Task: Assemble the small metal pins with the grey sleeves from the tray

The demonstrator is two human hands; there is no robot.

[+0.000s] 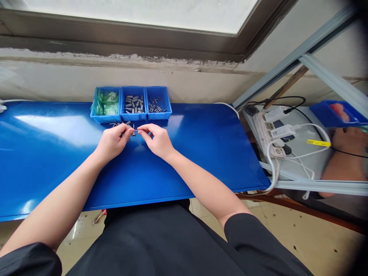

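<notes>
My left hand [113, 141] and my right hand [156, 140] meet over the blue table [201, 153], just in front of three blue bins. Both hands are pinched on a small metal part [135, 131] held between their fingertips. A few loose metal pieces [120, 124] lie on the table beside my left hand. The left bin [105, 103] holds small green bags, the middle bin [133, 103] holds short grey metal sleeves, and the right bin [158, 104] holds thin pins.
A wall and window sill rise behind the bins. To the right a white power strip [271, 134] with plugs and cables lies on a lower shelf under a metal frame. Another person's hand [349, 140] and a blue tray [336, 113] show at far right.
</notes>
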